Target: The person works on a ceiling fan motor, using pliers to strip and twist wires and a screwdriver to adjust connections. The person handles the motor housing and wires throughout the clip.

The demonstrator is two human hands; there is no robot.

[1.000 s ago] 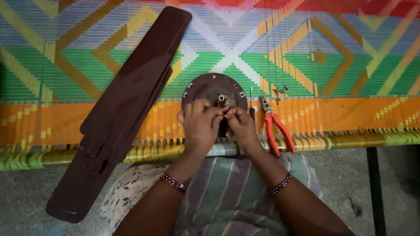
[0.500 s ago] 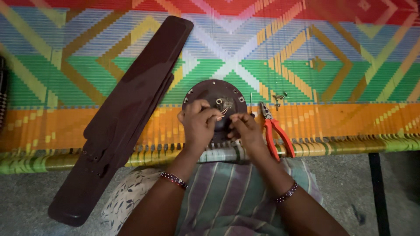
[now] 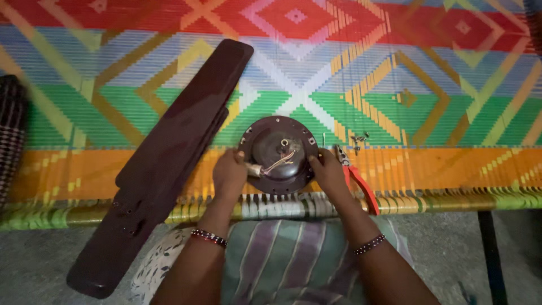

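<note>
A round dark brown fan motor housing (image 3: 279,152) lies on a colourful woven cot (image 3: 350,85), with thin wires coming out of its centre. My left hand (image 3: 230,172) grips the housing's left rim and a small pale piece sits by its fingers. My right hand (image 3: 327,172) holds the right rim. Both wrists wear beaded bracelets.
Long dark brown fan blades (image 3: 164,164) lie stacked diagonally to the left, overhanging the cot's front edge. Red-handled pliers (image 3: 355,178) rest right of my right hand. Small screws (image 3: 358,138) lie behind them. A dark patterned object (image 3: 11,130) sits at far left. Grey floor below.
Both hands have moved apart from the housing's centre, where they worked the wires, out to its left and right rims. The camera has tilted up a little.
</note>
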